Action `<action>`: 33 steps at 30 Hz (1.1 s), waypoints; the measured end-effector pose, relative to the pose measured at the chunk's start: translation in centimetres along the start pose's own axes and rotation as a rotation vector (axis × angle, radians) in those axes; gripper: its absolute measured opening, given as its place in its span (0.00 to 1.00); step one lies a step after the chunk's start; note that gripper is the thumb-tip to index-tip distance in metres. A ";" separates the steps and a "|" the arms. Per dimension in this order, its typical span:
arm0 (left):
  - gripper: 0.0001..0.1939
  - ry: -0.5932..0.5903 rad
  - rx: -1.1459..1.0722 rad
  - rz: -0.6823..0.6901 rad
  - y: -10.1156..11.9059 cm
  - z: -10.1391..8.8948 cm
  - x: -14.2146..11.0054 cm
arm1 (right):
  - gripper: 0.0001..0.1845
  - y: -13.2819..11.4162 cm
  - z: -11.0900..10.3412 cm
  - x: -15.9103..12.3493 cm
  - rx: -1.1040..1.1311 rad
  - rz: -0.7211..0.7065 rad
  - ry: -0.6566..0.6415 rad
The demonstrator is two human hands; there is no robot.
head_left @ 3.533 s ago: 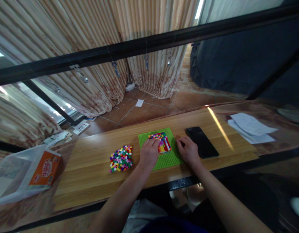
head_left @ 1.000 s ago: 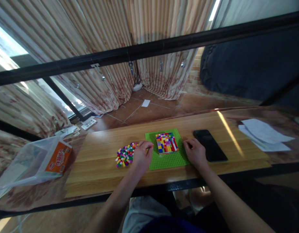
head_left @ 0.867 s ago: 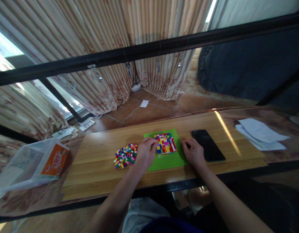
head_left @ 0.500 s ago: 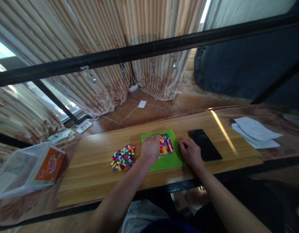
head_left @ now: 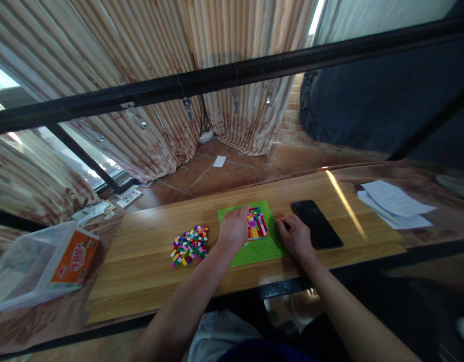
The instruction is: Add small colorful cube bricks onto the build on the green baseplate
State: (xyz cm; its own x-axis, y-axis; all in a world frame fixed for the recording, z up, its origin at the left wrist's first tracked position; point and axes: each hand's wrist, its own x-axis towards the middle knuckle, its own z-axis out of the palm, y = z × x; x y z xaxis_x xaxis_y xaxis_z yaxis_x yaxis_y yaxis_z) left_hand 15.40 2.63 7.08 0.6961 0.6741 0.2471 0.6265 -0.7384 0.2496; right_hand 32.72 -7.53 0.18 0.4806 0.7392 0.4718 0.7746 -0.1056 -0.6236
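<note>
A green studded baseplate (head_left: 259, 255) lies on the wooden board, with a block of small coloured bricks (head_left: 258, 223) built up on it. My left hand (head_left: 234, 229) is over the plate's left half, its fingers together and bent down at the left side of the coloured block. Its fingertips are partly hidden, and I cannot make out what is between them. Curled loosely, my right hand (head_left: 295, 235) rests at the plate's right edge, with nothing visible in it. A pile of loose coloured bricks (head_left: 190, 245) lies left of the plate.
A black phone (head_left: 317, 224) lies just right of my right hand. Paper sheets (head_left: 397, 201) are farther right. At the far left stands a clear plastic bin (head_left: 31, 266) with an orange panel (head_left: 74, 257). A black metal bar (head_left: 216, 79) crosses beyond the table, before curtains (head_left: 149, 45).
The left hand's fingers have shifted slightly at the coloured block, the index finger now reaching a little higher. My right hand stays in place. The whole view has moved a little.
</note>
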 end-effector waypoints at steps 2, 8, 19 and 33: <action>0.18 0.026 -0.033 0.003 -0.2 0.5 -0.3 | 0.16 0.0 0.0 0.0 -0.003 0.003 0.003; 0.19 0.108 -0.018 0.060 -0.6 1.4 -1.2 | 0.15 -0.1 0.0 0.0 -0.011 0.009 0.003; 0.22 0.148 0.061 0.186 -0.4 1.6 -2.4 | 0.14 0.0 0.0 -0.1 -0.016 0.006 -0.004; 0.24 0.116 0.000 0.169 -0.5 1.6 -2.8 | 0.15 0.0 0.0 0.0 -0.027 -0.006 0.002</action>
State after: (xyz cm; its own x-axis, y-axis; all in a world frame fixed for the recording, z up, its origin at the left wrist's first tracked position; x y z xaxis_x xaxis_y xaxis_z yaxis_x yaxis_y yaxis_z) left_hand 13.72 1.02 4.72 0.7460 0.5386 0.3916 0.5044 -0.8410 0.1959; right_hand 32.66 -7.50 0.19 0.4766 0.7386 0.4768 0.7882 -0.1188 -0.6039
